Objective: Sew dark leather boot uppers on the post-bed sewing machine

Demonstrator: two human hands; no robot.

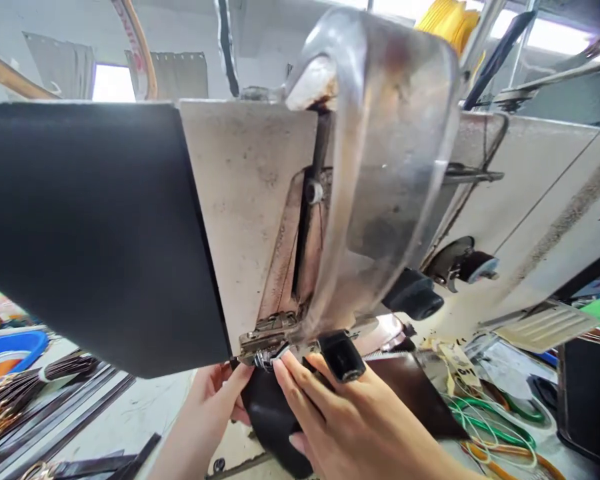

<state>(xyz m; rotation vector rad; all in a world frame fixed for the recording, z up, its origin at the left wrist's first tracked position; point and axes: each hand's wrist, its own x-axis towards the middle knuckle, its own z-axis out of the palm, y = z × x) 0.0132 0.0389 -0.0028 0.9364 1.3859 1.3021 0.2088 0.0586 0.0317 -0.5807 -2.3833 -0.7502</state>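
Observation:
A black leather piece [275, 407] lies under the presser foot [265, 359] of a sewing machine, its near part curving downward. My left hand [220, 393] pinches the piece's left edge, thumb on top and fingers partly hidden beneath. From the right, my right hand [335, 400] grips the same piece, with straight fingers close together beside the foot and the thumb against its near face. A small black block [341, 357] on the machine hides part of that hand. Behind it, a dark brown leather panel [410, 393] with a zipper edge lies on the table.
The machine head [250, 167] and its clear plastic guard [380, 167] fill the middle. Dark strips [75, 420] and a blue basin [17, 353] are at left. Green and orange cords [500, 427], a paper tag [460, 367] and a black phone-like slab [587, 393] lie at right.

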